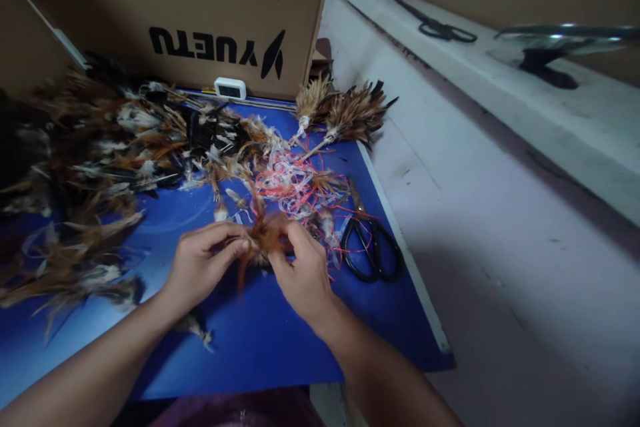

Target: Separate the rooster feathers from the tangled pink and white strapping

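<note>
Between my two hands is a small bunch of brown feathers, partly blurred. My left hand pinches its pale left end between thumb and fingers. On the other side, my right hand is closed on the bunch's right side, its fingertips partly hidden by feathers. Just beyond lies a tangle of pink and white plastic strings. Black-handled scissors rest on the blue table to the right of my right hand. A large heap of loose brown and black feathers spreads across the left and back.
Two feather dusters with stick handles lie at the back right. A small white digital display stands before a big cardboard box. A white wall borders the blue table; its ledge holds another pair of scissors.
</note>
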The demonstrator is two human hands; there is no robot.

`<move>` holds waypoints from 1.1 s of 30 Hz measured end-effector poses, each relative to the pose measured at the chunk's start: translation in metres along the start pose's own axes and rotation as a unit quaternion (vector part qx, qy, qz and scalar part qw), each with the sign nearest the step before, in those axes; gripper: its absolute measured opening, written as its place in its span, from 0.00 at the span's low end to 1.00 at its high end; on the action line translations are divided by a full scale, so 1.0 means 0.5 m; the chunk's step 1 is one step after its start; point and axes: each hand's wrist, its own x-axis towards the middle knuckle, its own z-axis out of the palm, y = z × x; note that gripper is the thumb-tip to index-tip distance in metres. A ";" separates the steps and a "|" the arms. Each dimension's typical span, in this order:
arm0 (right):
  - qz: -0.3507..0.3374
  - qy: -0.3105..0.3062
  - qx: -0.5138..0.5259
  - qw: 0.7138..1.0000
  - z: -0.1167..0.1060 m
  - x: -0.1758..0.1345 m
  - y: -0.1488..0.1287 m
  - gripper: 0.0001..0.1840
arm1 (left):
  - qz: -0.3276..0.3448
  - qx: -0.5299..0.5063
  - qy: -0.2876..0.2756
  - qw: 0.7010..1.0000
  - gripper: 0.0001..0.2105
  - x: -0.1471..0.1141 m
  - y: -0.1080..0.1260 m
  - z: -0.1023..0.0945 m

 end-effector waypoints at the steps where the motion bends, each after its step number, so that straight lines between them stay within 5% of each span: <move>1: 0.007 -0.005 0.008 1.000 0.001 0.000 0.001 0.08 | 0.031 0.026 0.014 0.999 0.02 0.002 -0.001 -0.003; 5: 0.021 -0.006 0.016 1.000 0.008 -0.001 0.003 0.08 | 0.093 0.064 0.046 0.992 0.03 0.011 -0.005 -0.014; 13: 0.013 -0.024 0.014 1.000 0.011 0.000 0.009 0.07 | 0.113 0.096 0.132 0.980 0.05 0.038 0.014 -0.077; 21: -0.022 -0.057 0.009 0.998 0.010 -0.015 0.000 0.08 | 0.132 0.248 -0.014 0.960 0.02 -0.042 0.064 -0.221; 27: -0.122 -0.218 -0.045 0.967 0.048 -0.054 -0.026 0.04 | -0.064 0.240 0.113 0.962 0.10 -0.180 0.025 -0.309; 33: -0.194 -0.284 -0.180 0.921 0.099 -0.097 -0.057 0.09 | -0.273 0.122 0.247 0.922 0.11 -0.284 -0.009 -0.307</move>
